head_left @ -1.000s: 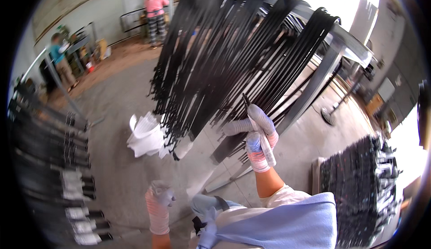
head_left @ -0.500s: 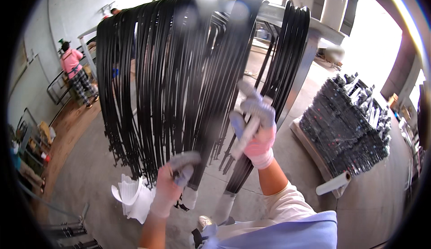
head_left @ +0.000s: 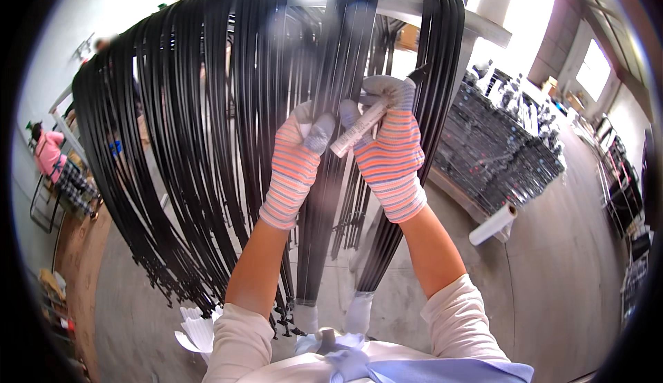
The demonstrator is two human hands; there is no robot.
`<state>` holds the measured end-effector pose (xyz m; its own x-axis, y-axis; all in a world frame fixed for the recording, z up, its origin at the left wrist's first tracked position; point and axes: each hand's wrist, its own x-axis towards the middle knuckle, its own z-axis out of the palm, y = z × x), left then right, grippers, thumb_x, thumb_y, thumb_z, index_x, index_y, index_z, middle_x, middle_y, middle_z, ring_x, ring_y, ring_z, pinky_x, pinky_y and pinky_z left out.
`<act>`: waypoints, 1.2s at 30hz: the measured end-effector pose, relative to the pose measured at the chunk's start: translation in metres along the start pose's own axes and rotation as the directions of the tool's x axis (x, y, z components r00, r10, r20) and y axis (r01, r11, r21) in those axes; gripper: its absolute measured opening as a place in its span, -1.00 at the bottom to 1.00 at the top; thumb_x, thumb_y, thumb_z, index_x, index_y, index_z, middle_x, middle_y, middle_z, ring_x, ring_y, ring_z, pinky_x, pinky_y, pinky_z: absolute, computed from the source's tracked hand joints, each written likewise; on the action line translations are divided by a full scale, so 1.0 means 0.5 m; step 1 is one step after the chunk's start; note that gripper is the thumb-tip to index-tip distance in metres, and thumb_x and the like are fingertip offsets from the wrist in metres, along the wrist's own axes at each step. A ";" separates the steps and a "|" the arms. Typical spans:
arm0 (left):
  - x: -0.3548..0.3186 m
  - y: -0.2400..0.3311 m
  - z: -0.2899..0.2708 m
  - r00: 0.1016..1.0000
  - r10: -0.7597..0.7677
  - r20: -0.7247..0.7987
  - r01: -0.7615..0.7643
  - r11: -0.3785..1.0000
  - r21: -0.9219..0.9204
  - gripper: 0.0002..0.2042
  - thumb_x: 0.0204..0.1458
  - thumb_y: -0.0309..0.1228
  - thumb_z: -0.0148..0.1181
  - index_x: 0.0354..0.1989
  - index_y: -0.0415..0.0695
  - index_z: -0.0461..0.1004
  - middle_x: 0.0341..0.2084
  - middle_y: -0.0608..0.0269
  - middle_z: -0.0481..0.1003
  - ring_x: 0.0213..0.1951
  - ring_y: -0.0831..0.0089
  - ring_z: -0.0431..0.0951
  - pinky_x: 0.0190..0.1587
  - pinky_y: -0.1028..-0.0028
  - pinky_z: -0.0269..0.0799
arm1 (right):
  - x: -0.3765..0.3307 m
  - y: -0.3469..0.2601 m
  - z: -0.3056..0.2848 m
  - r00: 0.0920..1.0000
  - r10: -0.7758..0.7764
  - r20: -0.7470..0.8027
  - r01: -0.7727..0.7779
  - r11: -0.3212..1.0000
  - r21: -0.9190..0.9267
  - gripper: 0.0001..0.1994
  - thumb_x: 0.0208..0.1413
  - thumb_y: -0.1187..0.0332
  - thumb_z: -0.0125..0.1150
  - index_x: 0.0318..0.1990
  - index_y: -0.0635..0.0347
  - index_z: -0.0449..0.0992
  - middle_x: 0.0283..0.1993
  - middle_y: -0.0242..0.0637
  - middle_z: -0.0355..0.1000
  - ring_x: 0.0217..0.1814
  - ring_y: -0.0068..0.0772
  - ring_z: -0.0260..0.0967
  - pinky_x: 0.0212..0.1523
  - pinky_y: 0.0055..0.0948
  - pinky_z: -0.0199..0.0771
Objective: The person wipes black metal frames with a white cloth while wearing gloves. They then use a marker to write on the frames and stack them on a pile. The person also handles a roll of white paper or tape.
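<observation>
Long black strips (head_left: 186,100) hang in a dense row over a metal rail, bent over it at the top. One bundle of black strips (head_left: 323,203) runs down between my hands. My left hand (head_left: 295,158), in a striped glove with grey fingertips, is closed on this bundle's left side, its thumb against the strips. My right hand (head_left: 390,151), gloved alike, is closed around a white marker-like stick (head_left: 359,131) that slants across the bundle. A dark tip (head_left: 418,73) shows beyond its fingers. White sleeves (head_left: 359,312) cover the lower ends of two bundles.
The metal rail (head_left: 404,3) crosses in front of me. A wrapped stack of black parts (head_left: 494,148) stands on the right, with a white roll (head_left: 493,224) before it. White curved sheets (head_left: 197,329) lie on the floor at lower left. A person in pink (head_left: 50,155) stands far left.
My left hand has risen from low down to the bundle and closed on it. My right hand has risen with the white stick. The view has shifted, with the rack nearer.
</observation>
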<state>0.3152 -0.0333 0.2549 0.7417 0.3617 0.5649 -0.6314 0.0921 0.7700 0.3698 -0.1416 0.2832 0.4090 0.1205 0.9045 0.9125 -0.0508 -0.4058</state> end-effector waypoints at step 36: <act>0.023 0.028 -0.026 0.986 -0.159 0.048 0.158 0.987 0.029 -0.71 -0.08 -0.25 0.20 -0.30 -0.18 0.36 -0.47 0.46 0.36 -0.40 0.72 0.27 -0.31 0.67 0.20 | -0.111 -0.012 0.059 0.974 0.079 -0.211 -0.054 0.991 0.121 -0.59 -0.18 0.64 0.17 -0.15 0.21 0.16 -0.12 -0.15 0.21 -0.14 -0.36 0.24 -0.14 -0.46 0.29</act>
<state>0.3119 -0.0161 0.2681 0.8424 0.2979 0.4490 -0.4999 0.1212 0.8576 0.3417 -0.1187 0.2313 0.4709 -0.0960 0.8770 0.8821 0.0631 -0.4667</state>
